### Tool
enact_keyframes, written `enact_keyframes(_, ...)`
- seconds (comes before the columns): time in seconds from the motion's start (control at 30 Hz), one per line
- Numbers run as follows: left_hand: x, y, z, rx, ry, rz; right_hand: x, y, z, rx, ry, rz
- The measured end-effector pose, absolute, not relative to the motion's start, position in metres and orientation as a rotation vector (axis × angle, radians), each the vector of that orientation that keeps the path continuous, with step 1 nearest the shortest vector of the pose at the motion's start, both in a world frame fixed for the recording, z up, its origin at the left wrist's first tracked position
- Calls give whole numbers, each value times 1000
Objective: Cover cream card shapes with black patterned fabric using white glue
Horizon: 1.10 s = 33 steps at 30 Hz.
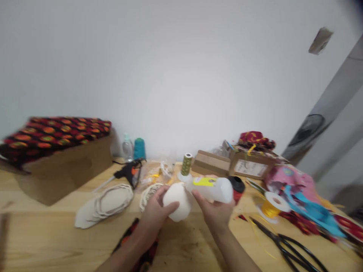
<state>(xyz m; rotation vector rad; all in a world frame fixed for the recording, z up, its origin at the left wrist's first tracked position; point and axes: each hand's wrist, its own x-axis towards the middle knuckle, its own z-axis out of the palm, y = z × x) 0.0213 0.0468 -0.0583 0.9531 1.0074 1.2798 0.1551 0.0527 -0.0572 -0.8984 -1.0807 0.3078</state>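
My left hand [159, 206] grips a white rounded flat piece [178, 204], thumb across its face. My right hand [216, 215] is wrapped round a translucent white bottle [221, 190] with a yellow label, tilted on its side. The bottle's narrow end points left and meets the upper right edge of the white piece; whether they touch I cannot tell. Under my left forearm lies dark patterned fabric [150, 249], partly hidden. Left of my hands rests a stack of cream oval pieces [113, 200], and more cream cut pieces [146, 196] sit just behind my left hand.
A cardboard box [70, 177] topped with patterned cloth stands left. A glue gun [129, 172], teal thread cone [139, 148] and green spool [186, 164] are behind. Large black scissors [283, 241], a yellow ribbon spool [270, 207], fabric scraps and another box [251, 168] lie right.
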Motion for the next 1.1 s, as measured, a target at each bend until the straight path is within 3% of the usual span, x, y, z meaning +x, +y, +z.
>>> enact_keyframes(0.6, 20, 47, -58, 990, 1009, 1297, 163, 53, -59, -965, -1179, 157)
enact_keyframes(0.77, 20, 46, -59, 988, 1005, 1300, 160, 51, -57, -820, -1134, 262)
enact_keyframes(0.93, 19, 47, -61, 956, 1024, 1346, 165, 53, -58, -950, -1249, 119)
enact_keyframes(1.1, 18, 49, -62, 936, 1036, 1366, 163, 54, -59, -802, -1082, 339)
